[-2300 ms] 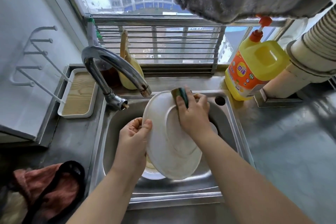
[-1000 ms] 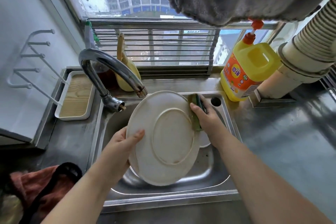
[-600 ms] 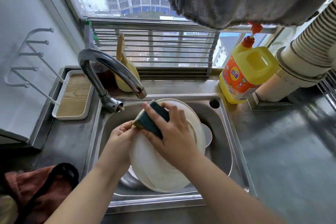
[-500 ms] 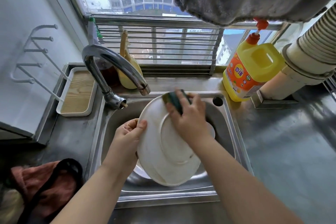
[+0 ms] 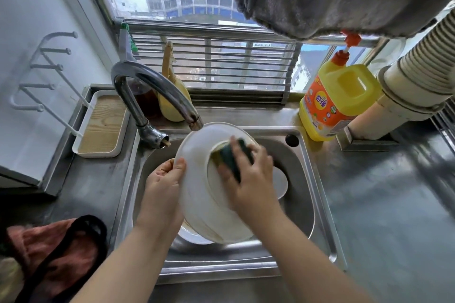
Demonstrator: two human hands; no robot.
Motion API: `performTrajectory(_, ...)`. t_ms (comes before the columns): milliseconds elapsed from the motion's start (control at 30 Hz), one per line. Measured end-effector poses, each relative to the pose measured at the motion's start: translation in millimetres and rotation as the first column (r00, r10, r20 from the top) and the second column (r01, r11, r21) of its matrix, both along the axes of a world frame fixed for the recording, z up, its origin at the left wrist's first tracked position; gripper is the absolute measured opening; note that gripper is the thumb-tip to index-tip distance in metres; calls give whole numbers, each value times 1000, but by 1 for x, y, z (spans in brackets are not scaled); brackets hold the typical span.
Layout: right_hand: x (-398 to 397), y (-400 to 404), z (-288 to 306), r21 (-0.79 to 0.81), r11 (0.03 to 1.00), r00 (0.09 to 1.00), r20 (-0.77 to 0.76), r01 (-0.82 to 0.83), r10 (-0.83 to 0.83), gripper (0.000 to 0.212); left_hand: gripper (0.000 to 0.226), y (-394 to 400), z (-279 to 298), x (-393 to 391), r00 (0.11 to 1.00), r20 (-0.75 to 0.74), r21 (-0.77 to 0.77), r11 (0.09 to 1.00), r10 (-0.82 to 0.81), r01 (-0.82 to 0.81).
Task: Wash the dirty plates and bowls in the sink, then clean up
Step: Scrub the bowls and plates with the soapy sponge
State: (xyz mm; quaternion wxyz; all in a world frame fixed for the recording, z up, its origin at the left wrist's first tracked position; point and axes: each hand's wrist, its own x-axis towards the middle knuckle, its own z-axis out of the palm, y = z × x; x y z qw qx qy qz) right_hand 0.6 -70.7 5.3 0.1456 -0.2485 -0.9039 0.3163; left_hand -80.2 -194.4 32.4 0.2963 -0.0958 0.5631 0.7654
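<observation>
A white oval plate (image 5: 197,179) is tilted on edge over the steel sink (image 5: 317,194), its underside facing me. My left hand (image 5: 163,184) grips the plate's left rim, thumb on the near face. My right hand (image 5: 248,179) holds a green and yellow sponge (image 5: 230,155) pressed against the plate's raised foot ring. More white dishes lie in the basin, one showing at the right (image 5: 282,181) and one under the plate (image 5: 194,237), mostly hidden.
The curved tap (image 5: 152,86) ends just above the plate's top rim. A yellow detergent jug (image 5: 337,101) stands at the sink's back right. A white tray with a wooden insert (image 5: 102,125) sits left, a red cloth bag (image 5: 54,251) lower left, grey counter (image 5: 394,204) right.
My right hand with the sponge has slid from the plate's top rim down onto the middle of its underside. My left hand keeps its hold on the left rim.
</observation>
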Motion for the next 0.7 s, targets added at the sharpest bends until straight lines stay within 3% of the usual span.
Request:
performTrajectory(67,29,-18,-10,88,984,988,-17,-153,155,63,17,-4,-2,-6,999,21,20,999,48,-48)
performTrajectory(100,37,-10,-17,123,980,988,11,-157,157,62,17,-6,-3,-6,998,21,14,998,59,-59)
performTrajectory(267,-1,32,-8,53,991,984,119,126,-131,61,18,4,-5,9,1000,25,0,1000,0,0)
performTrajectory(367,-7,-2,2,66,996,998,-19,-54,55,59,19,5,0,1,998,45,38,999,33,-35)
performTrajectory(467,31,1,-14,97,979,984,5,-178,178,60,19,-4,-3,-4,998,50,-8,999,42,-42)
performTrajectory(600,22,43,-18,37,997,983,168,73,-78,60,19,-4,-12,11,999,25,-51,998,-26,28)
performTrajectory(700,-6,22,-1,3,997,996,40,77,-77,61,18,5,-8,12,999,42,-10,1000,-28,28)
